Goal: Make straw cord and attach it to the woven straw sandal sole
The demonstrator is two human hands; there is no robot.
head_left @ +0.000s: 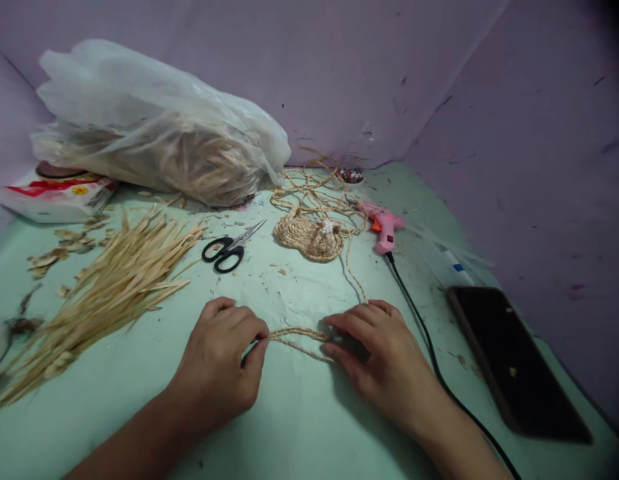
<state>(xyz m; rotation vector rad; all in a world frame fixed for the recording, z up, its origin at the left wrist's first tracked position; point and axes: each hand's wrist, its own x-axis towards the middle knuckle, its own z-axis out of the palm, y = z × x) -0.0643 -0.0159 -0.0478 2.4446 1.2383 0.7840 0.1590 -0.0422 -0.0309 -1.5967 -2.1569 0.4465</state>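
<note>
A tan braided cord is doubled into a narrow loop low over the green table. My left hand pinches the loop's left end between thumb and forefinger. At the other end, my right hand curls loosely round the strands; its thumb and forefinger tips stand slightly apart, and its grip is partly hidden. From behind the right hand the cord runs up to a loose tangle of cord. Beyond my hands lies a coiled braided piece with a cluster of white beads on it.
Black-handled scissors lie left of the coiled piece. A pink glue gun with a black cable lies right, near a phone. Dry straw strips, a stuffed plastic bag and a white-red box occupy the left.
</note>
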